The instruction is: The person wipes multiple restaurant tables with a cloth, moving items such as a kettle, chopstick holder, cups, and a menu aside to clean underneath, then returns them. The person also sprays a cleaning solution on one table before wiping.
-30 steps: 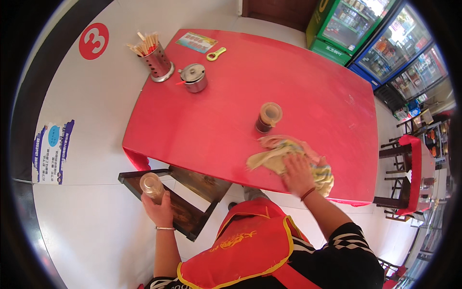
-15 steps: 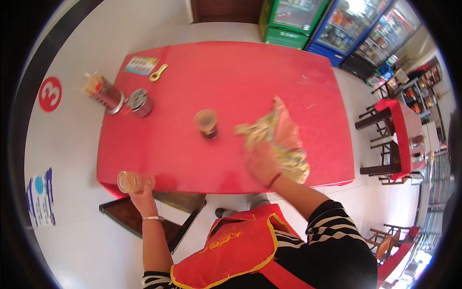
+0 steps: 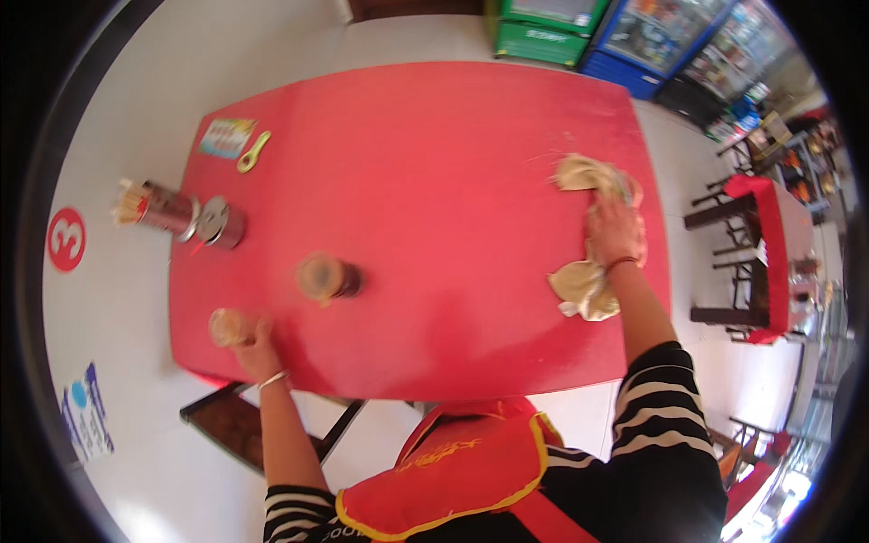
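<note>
Near the right edge of the red table (image 3: 434,163), my right hand (image 3: 617,231) presses on a bunched tan and pinkish cloth (image 3: 587,281). The cloth spreads out on the far and near sides of the hand. My left hand (image 3: 260,351) is at the table's near left part, its fingers around a small clear bottle (image 3: 228,328) with a pale top. Farther in, to the right of that hand, stands a blurred bottle with dark contents (image 3: 339,279) and a lighter top.
Along the left edge are a holder of chopsticks (image 3: 163,213), a metal lidded pot (image 3: 222,223), a printed card (image 3: 228,138) and a yellow-green opener-like tool (image 3: 253,152). A dark stool (image 3: 226,421) sits under the near left edge. Glass-door fridges (image 3: 652,41) stand beyond the table.
My right hand has slid the cloth to the right and away from me, to the table's right side. My left hand still has the clear bottle. The view has shifted.
</note>
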